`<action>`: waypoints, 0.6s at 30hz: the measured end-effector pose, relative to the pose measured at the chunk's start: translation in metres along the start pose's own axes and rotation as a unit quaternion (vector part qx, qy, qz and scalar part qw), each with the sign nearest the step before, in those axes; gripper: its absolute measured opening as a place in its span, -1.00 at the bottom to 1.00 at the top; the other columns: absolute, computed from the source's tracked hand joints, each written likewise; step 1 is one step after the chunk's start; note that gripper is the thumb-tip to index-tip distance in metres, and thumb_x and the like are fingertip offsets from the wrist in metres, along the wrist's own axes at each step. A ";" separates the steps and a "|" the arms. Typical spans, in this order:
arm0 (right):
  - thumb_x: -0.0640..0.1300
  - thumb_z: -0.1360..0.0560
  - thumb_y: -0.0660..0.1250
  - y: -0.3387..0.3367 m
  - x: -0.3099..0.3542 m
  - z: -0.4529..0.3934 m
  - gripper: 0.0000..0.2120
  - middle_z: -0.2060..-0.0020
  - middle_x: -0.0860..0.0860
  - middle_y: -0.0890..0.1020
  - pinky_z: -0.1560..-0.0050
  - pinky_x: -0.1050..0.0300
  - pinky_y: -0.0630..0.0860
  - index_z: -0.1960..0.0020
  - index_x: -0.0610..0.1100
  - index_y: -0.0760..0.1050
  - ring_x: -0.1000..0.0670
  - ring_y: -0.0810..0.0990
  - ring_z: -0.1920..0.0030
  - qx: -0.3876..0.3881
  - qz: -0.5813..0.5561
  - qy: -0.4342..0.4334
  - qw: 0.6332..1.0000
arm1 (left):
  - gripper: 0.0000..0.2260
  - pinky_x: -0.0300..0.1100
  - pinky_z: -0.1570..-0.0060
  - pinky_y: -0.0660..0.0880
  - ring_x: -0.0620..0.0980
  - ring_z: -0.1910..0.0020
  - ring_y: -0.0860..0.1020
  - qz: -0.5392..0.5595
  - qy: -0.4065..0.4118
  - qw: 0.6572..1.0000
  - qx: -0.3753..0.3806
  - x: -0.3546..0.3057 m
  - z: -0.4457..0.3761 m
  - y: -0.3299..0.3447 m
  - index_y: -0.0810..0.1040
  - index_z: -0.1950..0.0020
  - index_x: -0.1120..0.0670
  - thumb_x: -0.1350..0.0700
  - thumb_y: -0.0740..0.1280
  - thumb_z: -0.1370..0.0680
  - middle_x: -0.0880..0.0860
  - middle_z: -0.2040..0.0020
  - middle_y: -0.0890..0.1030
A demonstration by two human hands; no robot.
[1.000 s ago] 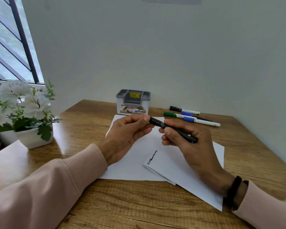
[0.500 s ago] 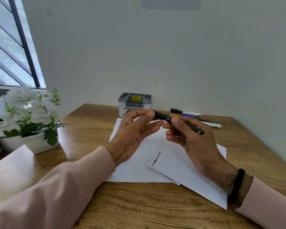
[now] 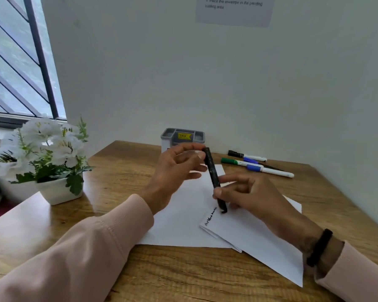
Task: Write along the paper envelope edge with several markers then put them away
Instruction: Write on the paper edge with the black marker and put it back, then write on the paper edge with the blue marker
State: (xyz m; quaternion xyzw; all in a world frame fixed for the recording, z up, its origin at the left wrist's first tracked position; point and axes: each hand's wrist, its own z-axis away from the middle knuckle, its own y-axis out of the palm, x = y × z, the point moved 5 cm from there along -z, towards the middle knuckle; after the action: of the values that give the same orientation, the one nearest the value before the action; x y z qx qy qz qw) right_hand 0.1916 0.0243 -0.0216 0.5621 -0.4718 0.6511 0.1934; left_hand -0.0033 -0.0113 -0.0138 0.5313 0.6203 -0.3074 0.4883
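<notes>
Black marker (image 3: 212, 171) steep over envelope (image 3: 249, 236), right hand (image 3: 247, 192) pinching it, left hand (image 3: 177, 168) fingertips touching top

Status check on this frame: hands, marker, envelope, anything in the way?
Right hand grips black marker near its lower end; left hand fingers at its top. Envelope flat, writing along its left edge. Nothing in the way.

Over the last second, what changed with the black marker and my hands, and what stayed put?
The black marker swung from lying slantwise to nearly upright, its lower end over the envelope. The right hand kept hold of it low down; the left hand now touches only its top. The other markers, organizer and flowerpot stayed put.
</notes>
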 end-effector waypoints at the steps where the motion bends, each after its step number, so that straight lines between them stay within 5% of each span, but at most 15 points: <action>1: -0.03 -0.47 0.58 0.001 0.002 -0.001 -0.71 0.10 0.05 0.82 -0.07 0.07 0.64 -0.17 0.04 0.67 0.04 0.78 0.03 0.015 0.025 0.016 0.999 | -0.80 -0.04 -0.02 0.66 0.09 0.01 0.72 -0.037 0.012 0.999 0.020 -0.002 0.000 0.003 0.64 -0.24 0.07 0.13 0.40 -0.61 0.08 -0.03 0.74; 5: -0.19 -0.50 0.56 0.007 0.021 -0.017 -0.76 0.06 -0.11 0.82 0.09 0.09 0.63 -0.15 -0.19 0.68 -0.08 0.71 0.14 0.046 -0.024 0.028 0.998 | -0.76 -0.14 0.08 0.67 -0.03 0.03 0.71 -0.147 0.061 0.987 -0.004 -0.003 -0.010 -0.013 0.61 -0.32 0.01 0.05 0.30 -0.67 0.00 -0.05 0.74; 8: -0.32 -0.50 0.54 -0.002 0.041 -0.051 -0.77 0.07 -0.31 0.75 0.20 0.13 0.69 -0.11 -0.39 0.63 -0.11 0.67 0.23 -0.007 -0.081 -0.002 0.997 | -0.80 -0.25 0.14 0.61 -0.13 0.13 0.67 -0.346 0.097 0.927 -0.104 0.008 -0.019 -0.043 0.63 -0.23 -0.01 0.04 0.35 -0.63 -0.04 0.02 0.72; 12: -0.24 -0.52 0.56 -0.018 0.057 -0.108 -0.77 0.02 -0.37 0.75 -0.05 -0.09 0.74 -0.08 -0.34 0.61 -0.18 0.73 0.15 -0.103 -0.104 -0.031 0.989 | -0.83 -0.26 0.16 0.51 -0.17 0.23 0.60 -0.379 0.035 0.921 -0.082 0.032 -0.018 -0.048 0.64 -0.16 -0.06 0.01 0.41 -0.57 -0.09 0.14 0.66; 18: -0.22 -0.50 0.56 -0.027 0.065 -0.169 -0.85 0.09 -0.21 0.77 0.00 -0.06 0.75 0.01 -0.17 0.60 -0.13 0.79 0.16 -0.232 -0.029 -0.099 0.967 | -0.80 -0.28 0.11 0.50 -0.13 0.20 0.59 -0.417 0.043 0.906 -0.055 0.038 -0.023 -0.043 0.64 -0.17 -0.03 0.00 0.43 -0.56 -0.10 0.17 0.65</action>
State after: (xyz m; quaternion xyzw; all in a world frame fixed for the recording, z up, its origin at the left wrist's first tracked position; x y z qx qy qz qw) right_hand 0.1006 0.1602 0.0616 0.5769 -0.6100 0.4595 0.2897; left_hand -0.0497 0.0122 -0.0477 0.2088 0.8214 -0.4257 0.3169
